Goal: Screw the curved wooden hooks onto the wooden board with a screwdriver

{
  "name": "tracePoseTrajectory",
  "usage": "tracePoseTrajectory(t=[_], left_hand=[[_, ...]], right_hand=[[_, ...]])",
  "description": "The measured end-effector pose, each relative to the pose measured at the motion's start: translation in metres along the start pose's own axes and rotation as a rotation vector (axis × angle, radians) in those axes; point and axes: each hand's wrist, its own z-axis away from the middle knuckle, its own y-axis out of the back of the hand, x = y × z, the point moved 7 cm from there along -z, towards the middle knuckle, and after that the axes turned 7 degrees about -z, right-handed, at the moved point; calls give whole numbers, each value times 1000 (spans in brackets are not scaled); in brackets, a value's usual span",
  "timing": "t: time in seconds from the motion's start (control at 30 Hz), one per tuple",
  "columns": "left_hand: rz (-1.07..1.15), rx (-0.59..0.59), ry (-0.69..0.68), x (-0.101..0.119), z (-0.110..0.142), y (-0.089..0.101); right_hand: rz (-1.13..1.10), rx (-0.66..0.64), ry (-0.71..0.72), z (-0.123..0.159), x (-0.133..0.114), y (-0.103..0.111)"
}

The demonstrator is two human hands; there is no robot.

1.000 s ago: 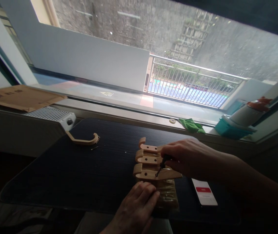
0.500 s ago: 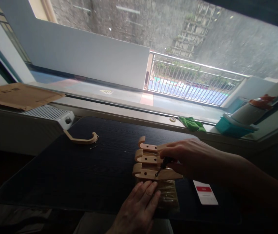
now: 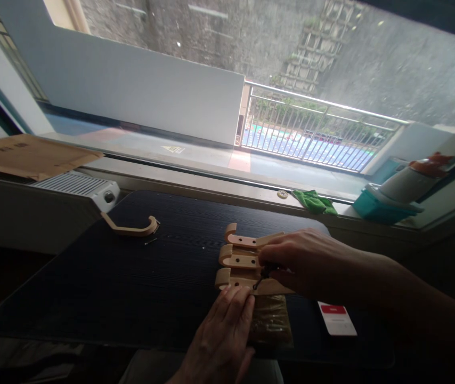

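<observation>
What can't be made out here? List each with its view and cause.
All in the head view:
Handle of the tool: partly covered by the right hand.
Near edge of the nearest wooden hook: partly behind the left hand.
Small print on the phone: too small.
Right forearm: cut off by the right edge.

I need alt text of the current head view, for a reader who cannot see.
The right hand holds a dark screwdriver-like tool against the nearest wooden hook in a row of three, with the left hand at that hook's near edge. A fourth hook lies apart on the table.
</observation>
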Motion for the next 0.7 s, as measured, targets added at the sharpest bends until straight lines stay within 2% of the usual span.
tracePoseTrajectory(t=[0.17, 0.4, 0.5, 0.7], left_hand=[[-15, -21, -4, -1, -3, -4], [3, -51, 10, -3, -3, -10], [32, -20, 1, -3, -5, 1], [203, 160, -48, -9, -16, 41]], right_hand=[[0, 9, 36, -2, 0, -2], [13, 71, -27, -2, 9, 0], [19, 61, -2, 0, 5, 3], [-16, 81, 23, 2, 3, 1]])
